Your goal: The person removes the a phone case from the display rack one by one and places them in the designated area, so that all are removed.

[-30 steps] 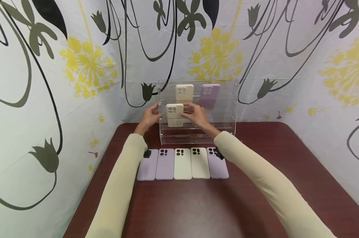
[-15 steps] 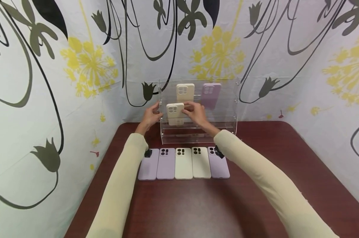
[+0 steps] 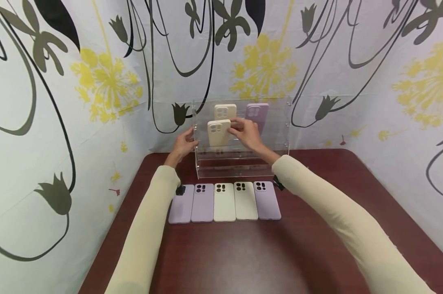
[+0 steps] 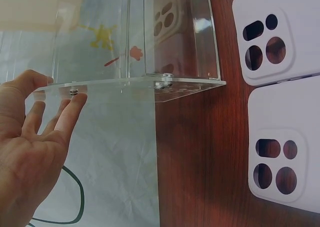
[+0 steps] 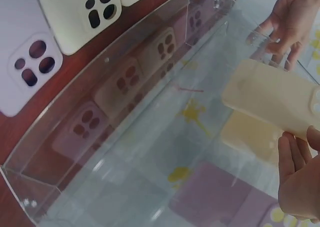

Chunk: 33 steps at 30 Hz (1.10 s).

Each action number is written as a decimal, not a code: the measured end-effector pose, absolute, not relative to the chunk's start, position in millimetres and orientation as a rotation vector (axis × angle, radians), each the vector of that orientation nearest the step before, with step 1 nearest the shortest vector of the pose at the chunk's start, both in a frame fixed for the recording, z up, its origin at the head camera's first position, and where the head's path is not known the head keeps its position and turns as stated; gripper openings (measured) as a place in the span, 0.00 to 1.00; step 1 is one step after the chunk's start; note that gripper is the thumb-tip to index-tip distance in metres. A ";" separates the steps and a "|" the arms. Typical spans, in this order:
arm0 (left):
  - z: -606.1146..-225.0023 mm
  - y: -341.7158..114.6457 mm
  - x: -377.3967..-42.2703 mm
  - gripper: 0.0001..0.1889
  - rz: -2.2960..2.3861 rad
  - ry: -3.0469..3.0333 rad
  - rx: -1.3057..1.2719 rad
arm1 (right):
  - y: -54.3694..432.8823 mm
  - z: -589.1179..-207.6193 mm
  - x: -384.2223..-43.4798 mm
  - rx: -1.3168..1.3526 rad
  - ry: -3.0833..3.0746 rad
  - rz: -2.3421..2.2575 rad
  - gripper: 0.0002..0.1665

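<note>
My right hand (image 3: 246,134) pinches a cream phone case (image 3: 218,134) by its right edge, thumb in front. The case stands nearly upright before the clear acrylic display stand (image 3: 276,141), its camera cutouts at the top left. With thumb and fingers on either side, my left hand (image 4: 37,137) grips the stand's left side panel (image 4: 115,82). Higher up in the stand are another cream case (image 3: 225,109), partly hidden by the held one, and a purple case (image 3: 256,112), partly hidden by my right hand.
On the dark red table (image 3: 229,253), several cases lie in a row before the stand: purple ones at both ends, such as the rightmost purple case (image 3: 268,202), and cream ones between, such as this cream case (image 3: 224,204). A patterned sheet (image 3: 107,134) hangs behind and at the sides.
My right hand has lifted the cream case from a lower tier, up and slightly right, so its lower part is no longer behind the shelf lip. My left hand keeps its grip.
</note>
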<state>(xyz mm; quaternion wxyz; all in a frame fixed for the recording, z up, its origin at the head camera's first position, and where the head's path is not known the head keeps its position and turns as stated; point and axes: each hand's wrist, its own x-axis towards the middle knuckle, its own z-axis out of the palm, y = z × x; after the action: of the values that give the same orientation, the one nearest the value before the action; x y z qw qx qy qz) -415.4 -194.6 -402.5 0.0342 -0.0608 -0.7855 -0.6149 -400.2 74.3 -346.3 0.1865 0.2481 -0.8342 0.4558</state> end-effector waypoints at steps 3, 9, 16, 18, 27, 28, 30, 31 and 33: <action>-402.3 -195.0 -415.9 0.40 -1.909 -2.403 -0.198 | 78.9 -341.1 -399.4 0.697 -2.351 1.273 0.20; -404.5 -194.4 -416.4 0.40 -1.942 -2.397 -0.210 | 91.1 -335.0 -395.7 0.696 -2.361 1.251 0.21; -403.3 -194.8 -415.3 0.40 -1.921 -2.413 -0.217 | 105.3 -327.7 -391.2 0.704 -2.344 1.309 0.20; -402.7 -194.2 -414.3 0.40 -1.926 -2.414 -0.217 | 109.3 -325.0 -389.9 0.694 -2.348 1.308 0.20; -400.8 -191.8 -410.2 0.40 -1.959 -2.389 -0.200 | 130.9 -322.4 -387.2 0.684 -2.374 1.248 0.23; -400.8 -191.9 -410.3 0.40 -1.954 -2.389 -0.202 | 133.2 -322.7 -387.1 0.689 -2.370 1.260 0.24; -401.6 -192.3 -411.4 0.40 -1.940 -2.395 -0.205 | 138.0 -324.2 -387.7 0.692 -2.362 1.282 0.26; -401.8 -192.6 -411.7 0.40 -1.929 -2.402 -0.204 | 140.4 -324.8 -387.6 0.695 -2.359 1.295 0.27; -402.3 -193.0 -412.8 0.40 -1.919 -2.409 -0.203 | 145.2 -326.6 -387.7 0.694 -2.359 1.304 0.28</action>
<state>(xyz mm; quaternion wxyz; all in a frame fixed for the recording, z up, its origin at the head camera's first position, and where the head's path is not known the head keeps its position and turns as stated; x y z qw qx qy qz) -412.8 -193.0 -402.3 0.0276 -0.0656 -0.7801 -0.6216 -387.7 145.2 -326.6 0.1783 0.2454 -0.8339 0.4611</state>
